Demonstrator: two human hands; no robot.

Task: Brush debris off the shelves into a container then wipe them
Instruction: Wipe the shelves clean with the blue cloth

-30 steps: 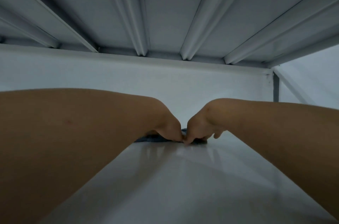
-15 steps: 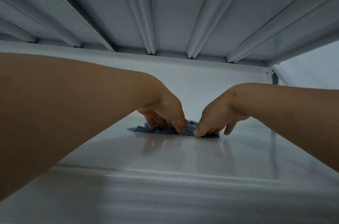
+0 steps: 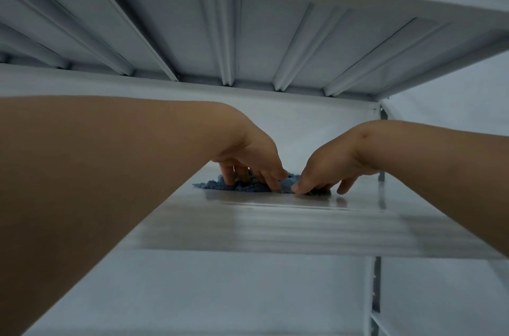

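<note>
Two bare forearms reach into a white metal shelving unit, where both hands work a small blue cloth lying on the glossy shelf near the centre of the frame. The left hand, entering from 9 o'clock, presses its bent fingers down into the crumpled cloth; the right hand, entering from 3 o'clock, pinches the cloth's right edge with fingertips touching the shelf. The two hands sit just beside each other. Overhead, toward 12 o'clock, runs the ribbed underside of the upper shelf; a metal upright stands at 5 o'clock
</note>
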